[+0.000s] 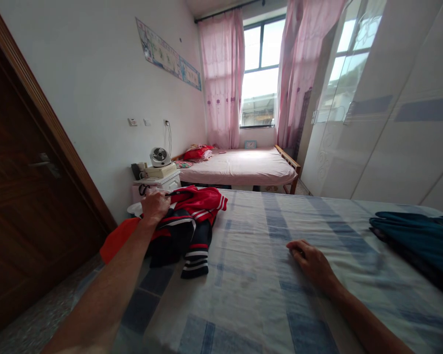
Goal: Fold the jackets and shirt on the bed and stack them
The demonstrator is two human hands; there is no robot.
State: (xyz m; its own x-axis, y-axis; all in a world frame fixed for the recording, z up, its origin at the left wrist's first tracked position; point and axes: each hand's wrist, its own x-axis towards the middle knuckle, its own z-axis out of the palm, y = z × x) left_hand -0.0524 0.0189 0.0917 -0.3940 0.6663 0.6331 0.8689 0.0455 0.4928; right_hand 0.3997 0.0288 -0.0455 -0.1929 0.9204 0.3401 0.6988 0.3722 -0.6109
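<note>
My left hand [155, 205] is closed on the collar edge of a red and black jacket [197, 201], bunched at the left side of the bed. One black sleeve with a white-striped knit cuff [195, 261] lies toward me; a red sleeve end with white stripes points right. Beneath my left arm spreads an orange-red piece of cloth [120, 238]. My right hand [310, 258] hovers over or rests on the blue and white checked bedsheet [251, 275], fingers loosely bent, a small gap by the thumb, holding nothing visible.
Dark teal folded clothing [421, 241] lies on the bed at right. Beyond the bed stand a white nightstand [170, 181] with a small fan [160, 156] and a second bed [239, 169]. A wooden door [22, 196] is at left, a glossy white wardrobe [384, 123] at right.
</note>
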